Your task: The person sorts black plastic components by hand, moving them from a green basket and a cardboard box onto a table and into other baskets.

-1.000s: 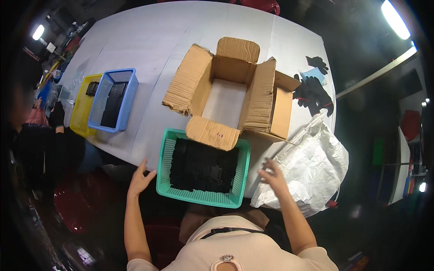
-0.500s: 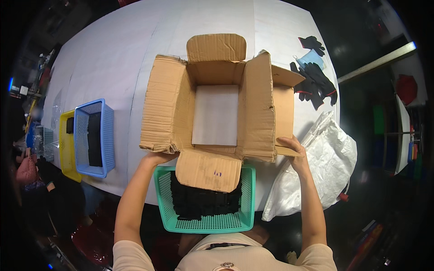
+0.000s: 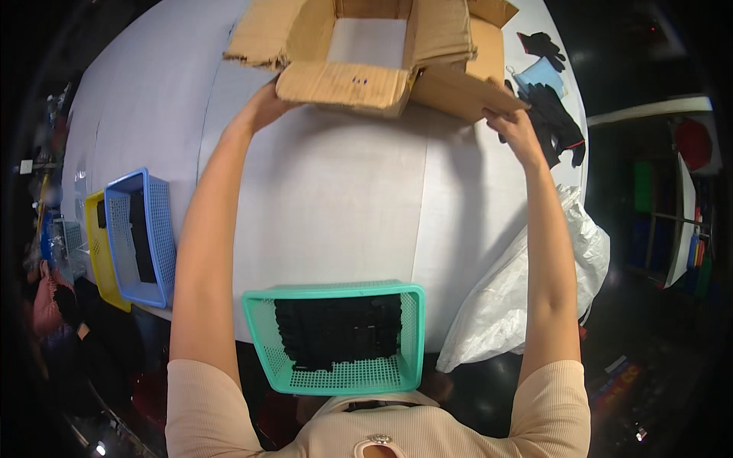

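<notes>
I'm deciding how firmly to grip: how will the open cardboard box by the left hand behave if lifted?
The cardboard box will probably feel light for its size, as no contents show inside. Its front flap may bend easily, since it is folded outward. Its ragged-edged left flap could tear if pulled hard.

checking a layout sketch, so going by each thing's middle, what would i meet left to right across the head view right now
Yellow basket → blue basket → left hand → open box → right hand → black gloves
</notes>
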`<state>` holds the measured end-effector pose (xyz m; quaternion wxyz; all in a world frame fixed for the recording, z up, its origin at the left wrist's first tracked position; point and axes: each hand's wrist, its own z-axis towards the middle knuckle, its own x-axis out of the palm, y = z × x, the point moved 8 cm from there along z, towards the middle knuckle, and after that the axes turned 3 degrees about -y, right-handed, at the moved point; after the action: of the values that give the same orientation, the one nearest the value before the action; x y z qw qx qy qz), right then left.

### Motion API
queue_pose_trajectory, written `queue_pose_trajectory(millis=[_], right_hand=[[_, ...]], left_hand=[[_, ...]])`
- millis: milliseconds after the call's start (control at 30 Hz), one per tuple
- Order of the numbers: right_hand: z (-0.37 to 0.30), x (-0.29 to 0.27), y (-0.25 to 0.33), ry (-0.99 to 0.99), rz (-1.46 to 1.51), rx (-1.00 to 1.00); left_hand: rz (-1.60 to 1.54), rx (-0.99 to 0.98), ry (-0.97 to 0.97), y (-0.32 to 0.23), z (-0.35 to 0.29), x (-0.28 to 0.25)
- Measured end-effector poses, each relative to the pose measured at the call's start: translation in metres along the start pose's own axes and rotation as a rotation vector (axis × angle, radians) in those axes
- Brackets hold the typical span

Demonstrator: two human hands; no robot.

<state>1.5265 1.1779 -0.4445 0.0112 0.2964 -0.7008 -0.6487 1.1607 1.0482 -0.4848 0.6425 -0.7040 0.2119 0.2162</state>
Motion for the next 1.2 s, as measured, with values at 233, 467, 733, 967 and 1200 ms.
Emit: queue_pose_trajectory(millis=[233,467,733,967,1200], right_hand=[[-0.201,0.057,-0.005,0.250,0.181,0.301],[-0.374,0.129,-0.031,0.289,-0.202,0.508],[-0.289,0.106,-0.015,0.090,-0.232,0.146],[-0.258,0.086,0.031,0.158,-0.296,0.162],[-0.265,0.084,0.031,0.252,-0.294,0.320]], left_hand=[[-0.288,-0.361,-0.056,-0.025,-0.223,-0.016],[-0.612,-0.712,-0.213,-0.057,-0.439,0.112],[-0.500,-0.441,-0.328,-0.042,-0.341,0.093],[-0.471,-0.405,-0.153,-0.071,-0.280,0.049],[-0.539,-0.527,0.050,-0.071,-0.282,0.052]])
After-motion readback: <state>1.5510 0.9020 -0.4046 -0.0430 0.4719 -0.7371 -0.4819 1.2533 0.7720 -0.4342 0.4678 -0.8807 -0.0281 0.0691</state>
